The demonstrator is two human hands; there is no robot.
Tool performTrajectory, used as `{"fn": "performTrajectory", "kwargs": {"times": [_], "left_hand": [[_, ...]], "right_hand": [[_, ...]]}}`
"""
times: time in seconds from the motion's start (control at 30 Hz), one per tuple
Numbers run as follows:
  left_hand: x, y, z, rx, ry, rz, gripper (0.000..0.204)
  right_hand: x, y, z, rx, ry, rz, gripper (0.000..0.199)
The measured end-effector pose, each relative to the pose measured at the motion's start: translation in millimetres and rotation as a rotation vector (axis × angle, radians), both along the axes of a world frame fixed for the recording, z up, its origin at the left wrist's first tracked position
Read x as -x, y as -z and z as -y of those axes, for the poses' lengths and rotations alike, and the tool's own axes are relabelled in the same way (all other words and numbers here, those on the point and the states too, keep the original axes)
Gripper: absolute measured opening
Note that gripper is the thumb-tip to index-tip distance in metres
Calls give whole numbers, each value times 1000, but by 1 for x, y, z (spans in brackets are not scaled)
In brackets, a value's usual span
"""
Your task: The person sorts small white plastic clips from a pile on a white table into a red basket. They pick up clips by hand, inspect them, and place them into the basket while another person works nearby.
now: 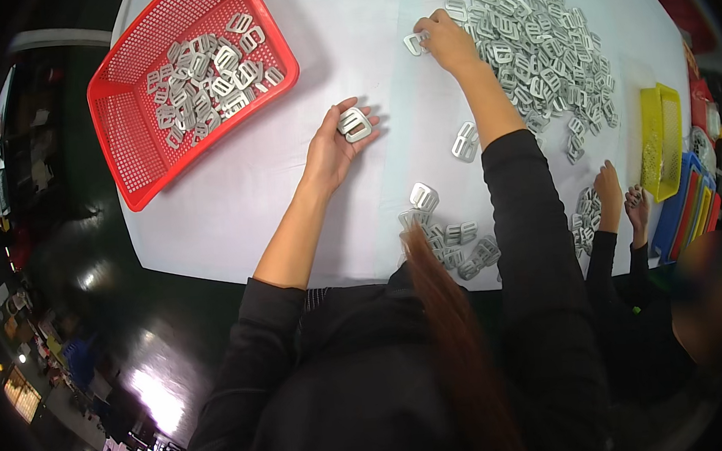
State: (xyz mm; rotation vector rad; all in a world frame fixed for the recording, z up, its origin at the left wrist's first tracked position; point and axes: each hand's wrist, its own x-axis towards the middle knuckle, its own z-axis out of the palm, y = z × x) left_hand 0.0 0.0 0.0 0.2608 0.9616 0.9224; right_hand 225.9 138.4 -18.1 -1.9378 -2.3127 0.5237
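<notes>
White table [362, 22]; red basket [123, 130] left, buckle pile [525, 51] right. Left hand [334, 147] cradles 1 buckle [355, 125], fingers loosely bent; right hand [453, 46] pinches 1 edge-of-pile buckle [412, 45]. Advisable: grip rims, lift singly. Basket top cut off; pile's underside hidden; right thumb hard to make out.

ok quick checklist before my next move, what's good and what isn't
1. Left hand supporting the silver buckle: ok, it lies across the fingers.
2. Right hand firm on the second buckle: cannot tell, fingers are at it.
3. Red basket upright: ok, buckles inside.
4. Near buckle cluster well back from the table edge: not ok, it sits close.
5. Co-worker's hands apart from yours: ok.
6. Held buckle's underside unmarked: cannot tell, hidden.
</notes>
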Motion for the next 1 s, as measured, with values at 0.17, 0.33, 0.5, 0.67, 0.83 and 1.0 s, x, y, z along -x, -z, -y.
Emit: {"fn": "performTrajectory", "kwargs": {"times": [0.17,0.33,0.5,0.67,0.83,1.0], "left_hand": [[-12,3,-2,16,11,22,46],[-31,8,11,11,76,-51,35],[-46,5,33,40,68,-96,31],[-41,-3,37,58,189,-37,32],[-40,-7,45,46,212,-13,34],[-38,-6,54,60,201,-21,33]], "right_hand": [[-17,4,52,150,338,-486,15],[48,-8,140,428,567,-1113,17],[16,-22,180,-4,496,-462,19],[-30,-12,199,-138,111,-86,30],[-43,-12,212,156,317,-113,23],[-55,-19,239,156,504,-272,22]]}}
